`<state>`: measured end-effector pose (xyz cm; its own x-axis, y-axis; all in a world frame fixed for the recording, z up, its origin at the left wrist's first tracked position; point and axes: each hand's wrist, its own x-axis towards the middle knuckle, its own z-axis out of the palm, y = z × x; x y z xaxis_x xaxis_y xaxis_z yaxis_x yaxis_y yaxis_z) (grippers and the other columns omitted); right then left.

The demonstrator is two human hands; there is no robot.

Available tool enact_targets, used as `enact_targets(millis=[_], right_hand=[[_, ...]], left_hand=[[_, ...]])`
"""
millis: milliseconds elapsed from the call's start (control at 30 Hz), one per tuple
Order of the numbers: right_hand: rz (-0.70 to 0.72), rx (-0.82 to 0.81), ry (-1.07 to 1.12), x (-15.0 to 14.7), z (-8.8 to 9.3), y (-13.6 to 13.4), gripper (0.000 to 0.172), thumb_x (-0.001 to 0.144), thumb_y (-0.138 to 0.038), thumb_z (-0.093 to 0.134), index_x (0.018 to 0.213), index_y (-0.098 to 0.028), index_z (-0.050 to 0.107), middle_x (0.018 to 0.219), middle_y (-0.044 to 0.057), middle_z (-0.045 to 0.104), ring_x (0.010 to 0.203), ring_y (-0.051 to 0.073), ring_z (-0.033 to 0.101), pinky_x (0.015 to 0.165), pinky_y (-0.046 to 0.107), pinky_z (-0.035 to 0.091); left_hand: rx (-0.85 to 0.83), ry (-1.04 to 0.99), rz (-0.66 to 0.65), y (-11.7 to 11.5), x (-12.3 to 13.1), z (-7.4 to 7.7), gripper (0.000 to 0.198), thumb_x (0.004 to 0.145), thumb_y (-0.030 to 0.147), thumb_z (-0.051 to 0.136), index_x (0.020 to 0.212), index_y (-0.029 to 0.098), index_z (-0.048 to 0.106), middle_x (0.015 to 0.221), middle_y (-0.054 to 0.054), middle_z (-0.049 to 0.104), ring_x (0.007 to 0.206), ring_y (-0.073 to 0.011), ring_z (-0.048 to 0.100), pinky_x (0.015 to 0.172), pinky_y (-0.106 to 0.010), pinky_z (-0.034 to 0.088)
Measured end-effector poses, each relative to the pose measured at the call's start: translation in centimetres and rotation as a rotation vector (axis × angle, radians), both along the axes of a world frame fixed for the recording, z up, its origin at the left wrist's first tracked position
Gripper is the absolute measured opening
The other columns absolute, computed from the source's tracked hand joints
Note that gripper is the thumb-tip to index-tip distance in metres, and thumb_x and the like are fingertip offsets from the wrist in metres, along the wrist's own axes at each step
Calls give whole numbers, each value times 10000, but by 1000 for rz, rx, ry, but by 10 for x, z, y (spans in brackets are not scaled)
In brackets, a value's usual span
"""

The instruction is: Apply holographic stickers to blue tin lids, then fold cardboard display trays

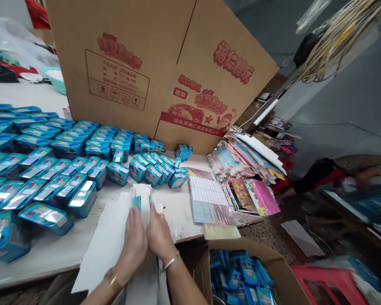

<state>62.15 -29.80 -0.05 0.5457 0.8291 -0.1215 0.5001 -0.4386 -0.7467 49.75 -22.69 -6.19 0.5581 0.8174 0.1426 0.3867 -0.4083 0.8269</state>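
Both hands are together at the front edge of the white table [184, 220], over flat white die-cut card blanks [103, 243]. My left hand [136, 233] has its fingers closed on the left side of a raised white card piece [142, 189]. A small blue strip [136, 203] shows just above those fingertips. My right hand [159, 233] is closed on the card's right edge, close beside the left hand. Part of the card is hidden by the hands. Just beyond it stand small blue printed boxes [152, 176] in leaning rows.
Rows of blue plastic-looking boxes [53, 186] cover the table's left. A large carton [171, 72] stands behind. Paper sheets [206, 190] and stacked printed card [241, 156] lie right. Below sits an open carton [282, 275] of blue packs [247, 271]. Another person [346, 169] bends at far right.
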Motion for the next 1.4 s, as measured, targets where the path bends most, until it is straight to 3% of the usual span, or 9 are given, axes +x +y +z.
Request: enact_targets(millis=[167, 367, 567, 667, 900, 1033, 1133, 1233, 1400], right_hand=[[127, 93, 13, -3, -3, 3, 730, 821, -74, 429, 1537, -139, 307, 1362, 147, 599, 1231, 246, 582, 1076, 378, 416], [37, 113, 130, 9, -7, 4, 566, 912, -365, 520, 1439, -167, 467, 1366, 150, 599, 1282, 310, 534, 1116, 473, 345], [63, 283, 374, 42, -35, -11, 480, 851, -305, 555, 1310, -166, 552, 1206, 91, 690, 1140, 266, 634, 971, 431, 501], [-87, 309, 304, 40, -49, -14, 673, 827, -245, 554, 1473, -145, 394, 1390, 134, 572, 1291, 271, 539, 1062, 451, 444], [-114, 95, -431, 7, -25, -5, 734, 828, -163, 578, 1524, -104, 353, 1481, 226, 420, 1363, 385, 385, 1096, 568, 367], [-57, 79, -547, -1, -8, -1, 605, 845, -109, 529, 1445, -143, 467, 1396, 204, 506, 1284, 382, 436, 1041, 596, 385], [16, 226, -313, 6, -9, 2, 480, 869, -105, 456, 1331, -194, 550, 1176, 131, 627, 1060, 276, 578, 946, 469, 472], [-80, 397, 276, 26, -18, 0, 392, 752, -147, 535, 1138, -193, 588, 1007, 70, 676, 870, 218, 637, 802, 358, 518], [-107, 488, 968, 55, -21, -4, 622, 596, -179, 646, 1209, -239, 560, 1074, 19, 695, 839, 192, 667, 721, 283, 504]], left_hand=[[-83, 148, 76, -23, 40, 6, 701, 916, 211, 332, 1547, -38, 153, 1625, -316, 125, 1519, -395, 66, 1172, -663, 125], [-48, 114, 66, -26, 43, 11, 669, 875, 194, 419, 1493, -38, 308, 1623, -307, 148, 1525, -372, -5, 1197, -619, 38], [-198, -12, 62, 34, -8, 13, 754, 843, 364, 484, 1513, 65, 310, 1543, -234, 422, 1387, -359, 457, 1131, -522, 387], [-458, -157, 129, 60, -37, 5, 784, 814, 396, 524, 1526, 138, 320, 1577, -170, 395, 1422, -367, 404, 1137, -540, 374], [19, 74, 120, 57, -43, -17, 858, 889, 506, 355, 1530, -48, 216, 1566, -283, 337, 1471, -382, 295, 1192, -520, 279], [354, 269, 112, 53, -45, -17, 869, 880, 505, 315, 1480, -122, 260, 1561, -356, 263, 1468, -455, 228, 1152, -611, 258], [453, 366, 145, 56, -50, -8, 824, 871, 506, 310, 1444, -84, 353, 1571, -353, 242, 1462, -482, 204, 1126, -693, 189], [485, 279, 119, 64, -52, 3, 757, 872, 519, 360, 1381, -36, 438, 1508, -338, 363, 1460, -457, 222, 1141, -645, 231], [370, -10, 107, 72, -48, 25, 486, 845, 507, 511, 1198, 176, 552, 1267, -188, 607, 1251, -372, 529, 1093, -518, 399]])
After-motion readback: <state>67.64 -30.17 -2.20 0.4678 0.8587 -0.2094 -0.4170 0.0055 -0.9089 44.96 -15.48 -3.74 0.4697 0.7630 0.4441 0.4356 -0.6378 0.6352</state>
